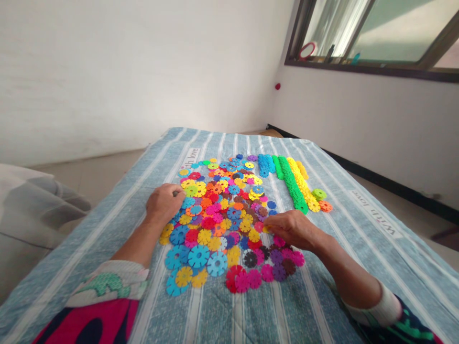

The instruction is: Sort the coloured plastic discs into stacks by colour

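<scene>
Many bright, notched plastic discs (215, 224)

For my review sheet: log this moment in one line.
left hand: on disc pile | right hand: pinching yellow disc | sorted rows: beside pile

Home bedroom, striped bedspread (322, 267), bare white walls (125, 71), window (376, 33)

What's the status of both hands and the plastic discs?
Left hand curled on the pile of multicoloured plastic snowflake discs. Right hand pinching a yellow disc. Sorted rows alongside.
</scene>
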### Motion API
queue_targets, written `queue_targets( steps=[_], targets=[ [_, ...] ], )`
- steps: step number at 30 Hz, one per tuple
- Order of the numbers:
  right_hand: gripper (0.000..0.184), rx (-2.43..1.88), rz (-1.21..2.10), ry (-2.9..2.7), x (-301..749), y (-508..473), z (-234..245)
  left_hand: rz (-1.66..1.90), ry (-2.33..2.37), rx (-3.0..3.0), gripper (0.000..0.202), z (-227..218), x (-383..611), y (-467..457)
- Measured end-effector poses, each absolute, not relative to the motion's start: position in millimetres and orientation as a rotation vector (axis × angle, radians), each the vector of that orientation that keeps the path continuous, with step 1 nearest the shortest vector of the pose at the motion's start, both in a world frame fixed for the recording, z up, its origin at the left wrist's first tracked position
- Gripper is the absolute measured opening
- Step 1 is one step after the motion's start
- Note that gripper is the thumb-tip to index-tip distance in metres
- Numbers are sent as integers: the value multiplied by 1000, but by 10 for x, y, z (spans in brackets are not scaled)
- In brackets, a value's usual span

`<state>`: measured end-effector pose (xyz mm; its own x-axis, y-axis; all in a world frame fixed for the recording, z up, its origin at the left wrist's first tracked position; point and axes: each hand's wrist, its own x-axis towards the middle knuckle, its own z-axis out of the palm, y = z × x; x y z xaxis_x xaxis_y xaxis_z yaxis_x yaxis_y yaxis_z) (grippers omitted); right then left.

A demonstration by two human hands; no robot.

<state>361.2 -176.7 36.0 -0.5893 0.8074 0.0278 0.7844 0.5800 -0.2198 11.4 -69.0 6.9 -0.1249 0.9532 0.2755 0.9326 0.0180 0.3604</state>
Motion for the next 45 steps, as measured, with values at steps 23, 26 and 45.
queue_targets(
  steps=[23, 26, 45],
  targets=[
    [21, -1295, 165, -2669, 3689, -1693, 284, 724, 2203, 2060, 33, 62, 108, -685],
    [19, -1330, 211, -2635, 3712, -1695, 324, 709, 2210, 2065, 32, 72, 109, -694],
    [11, -1515, 325, -2565, 3590, -1707, 362, 600, 2223, 2071, 32, 166, 110, -703]
  ],
)
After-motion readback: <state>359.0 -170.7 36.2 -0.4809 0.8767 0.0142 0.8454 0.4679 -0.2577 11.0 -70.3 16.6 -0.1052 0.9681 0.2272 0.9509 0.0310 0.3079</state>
